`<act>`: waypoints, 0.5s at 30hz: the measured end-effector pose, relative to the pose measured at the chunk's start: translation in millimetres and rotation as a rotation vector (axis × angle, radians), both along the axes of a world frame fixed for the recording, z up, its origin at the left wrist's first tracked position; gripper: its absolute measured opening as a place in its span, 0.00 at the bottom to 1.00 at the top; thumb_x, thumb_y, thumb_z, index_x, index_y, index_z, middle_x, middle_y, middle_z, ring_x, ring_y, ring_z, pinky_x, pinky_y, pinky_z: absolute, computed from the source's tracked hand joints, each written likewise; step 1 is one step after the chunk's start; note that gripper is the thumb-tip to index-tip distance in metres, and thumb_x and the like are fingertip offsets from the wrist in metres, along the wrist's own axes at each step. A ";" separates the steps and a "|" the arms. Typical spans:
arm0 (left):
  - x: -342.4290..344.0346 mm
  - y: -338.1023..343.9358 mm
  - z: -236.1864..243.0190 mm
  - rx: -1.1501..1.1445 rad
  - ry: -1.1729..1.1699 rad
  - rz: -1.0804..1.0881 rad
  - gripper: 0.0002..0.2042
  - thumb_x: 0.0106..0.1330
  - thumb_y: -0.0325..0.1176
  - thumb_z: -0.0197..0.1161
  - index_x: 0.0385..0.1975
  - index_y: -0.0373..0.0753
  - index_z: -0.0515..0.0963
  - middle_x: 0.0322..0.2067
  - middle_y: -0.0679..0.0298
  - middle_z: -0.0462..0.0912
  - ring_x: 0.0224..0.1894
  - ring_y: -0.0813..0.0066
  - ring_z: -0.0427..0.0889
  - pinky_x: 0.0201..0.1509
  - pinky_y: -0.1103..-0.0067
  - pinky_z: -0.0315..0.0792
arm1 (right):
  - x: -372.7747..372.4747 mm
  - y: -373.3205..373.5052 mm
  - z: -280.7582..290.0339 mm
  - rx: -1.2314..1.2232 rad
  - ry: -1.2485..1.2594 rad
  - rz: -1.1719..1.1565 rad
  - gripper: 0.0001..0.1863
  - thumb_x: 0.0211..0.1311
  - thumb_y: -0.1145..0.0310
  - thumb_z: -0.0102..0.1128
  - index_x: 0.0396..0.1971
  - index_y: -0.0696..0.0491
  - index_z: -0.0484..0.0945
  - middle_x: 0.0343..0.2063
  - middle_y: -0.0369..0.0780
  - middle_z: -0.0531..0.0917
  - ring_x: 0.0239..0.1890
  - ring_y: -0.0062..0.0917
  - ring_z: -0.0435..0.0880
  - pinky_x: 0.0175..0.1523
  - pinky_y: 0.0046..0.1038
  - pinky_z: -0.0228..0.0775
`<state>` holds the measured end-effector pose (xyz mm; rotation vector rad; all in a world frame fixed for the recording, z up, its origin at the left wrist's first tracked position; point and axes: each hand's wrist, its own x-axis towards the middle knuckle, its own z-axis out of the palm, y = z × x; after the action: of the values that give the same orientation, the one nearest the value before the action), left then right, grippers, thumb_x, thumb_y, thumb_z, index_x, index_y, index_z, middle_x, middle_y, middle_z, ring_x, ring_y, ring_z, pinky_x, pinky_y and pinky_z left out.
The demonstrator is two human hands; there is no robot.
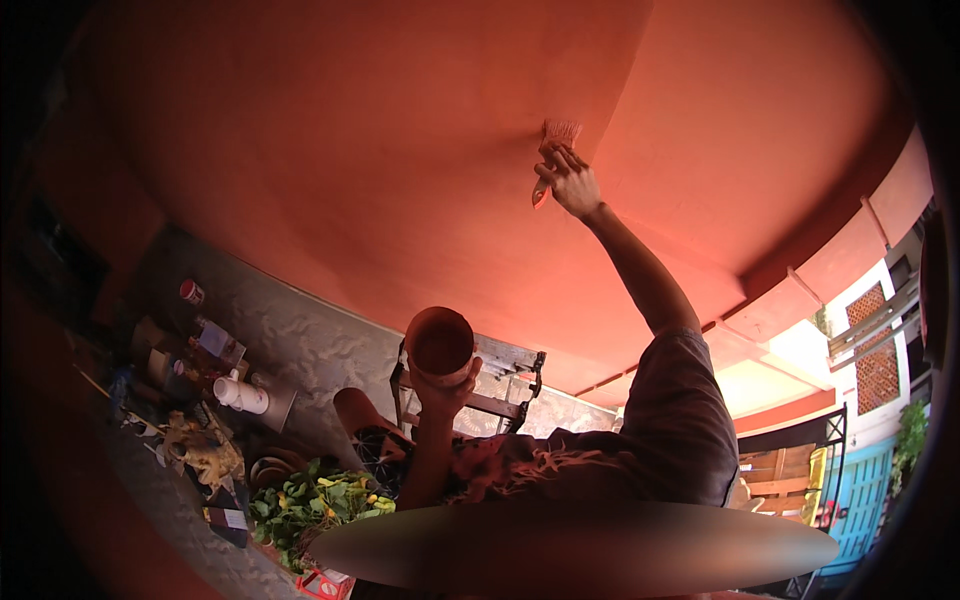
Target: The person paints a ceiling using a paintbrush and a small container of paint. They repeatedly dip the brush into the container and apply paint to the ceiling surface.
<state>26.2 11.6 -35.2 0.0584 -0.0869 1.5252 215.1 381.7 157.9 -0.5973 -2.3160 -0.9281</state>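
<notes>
A wide paintbrush (pixel 562 131) is held in my right hand (pixel 573 183), its bristles against the orange-red wall (pixel 420 190) close to a line where the shade changes. The end of its handle sticks out below my fingers. My right arm reaches up and outward. Lower down, in front of my body, my left hand (pixel 447 392) is wrapped round a round paint pot (pixel 440 343) with its mouth facing up. The inside of the pot looks dark reddish-brown; how much paint it holds I cannot tell.
A metal-framed stand (pixel 508 408) is just beyond the pot. On the floor at left are white containers (pixel 241 394), a red-and-white tub (pixel 191 291), boxes and clutter. A leafy plant (pixel 310 510) grows near my left side. At right are a black metal frame (pixel 833 450) and a blue gate (pixel 862 500).
</notes>
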 end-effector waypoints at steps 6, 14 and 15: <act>-10.3 -3.6 -0.7 0.033 -0.002 0.006 0.40 0.63 0.63 0.62 0.69 0.45 0.65 0.54 0.45 0.75 0.37 0.55 0.76 0.21 0.79 0.75 | -17.6 -0.5 57.7 -0.447 0.049 -0.010 0.08 0.62 0.72 0.61 0.40 0.45 0.83 0.34 0.37 0.88 0.37 0.36 0.88 0.39 0.39 0.79; -7.5 -4.5 -0.4 0.012 -0.019 0.054 0.35 0.62 0.43 0.69 0.69 0.45 0.63 0.54 0.44 0.75 0.36 0.56 0.79 0.22 0.80 0.75 | -18.6 17.9 200.7 0.175 0.490 0.148 0.04 0.63 0.67 0.64 0.36 0.42 0.81 0.36 0.32 0.87 0.31 0.29 0.87 0.31 0.32 0.79; -7.4 -7.5 0.3 -0.006 0.050 0.099 0.36 0.60 0.36 0.71 0.69 0.45 0.63 0.54 0.43 0.75 0.36 0.57 0.80 0.22 0.81 0.75 | -25.8 14.6 192.1 0.268 0.442 0.181 0.07 0.59 0.69 0.65 0.36 0.42 0.81 0.41 0.31 0.87 0.36 0.28 0.87 0.32 0.31 0.80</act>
<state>18.8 4.0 -34.9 0.0966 -0.0400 1.6219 189.3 396.3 350.1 -0.4204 -1.7844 -0.8963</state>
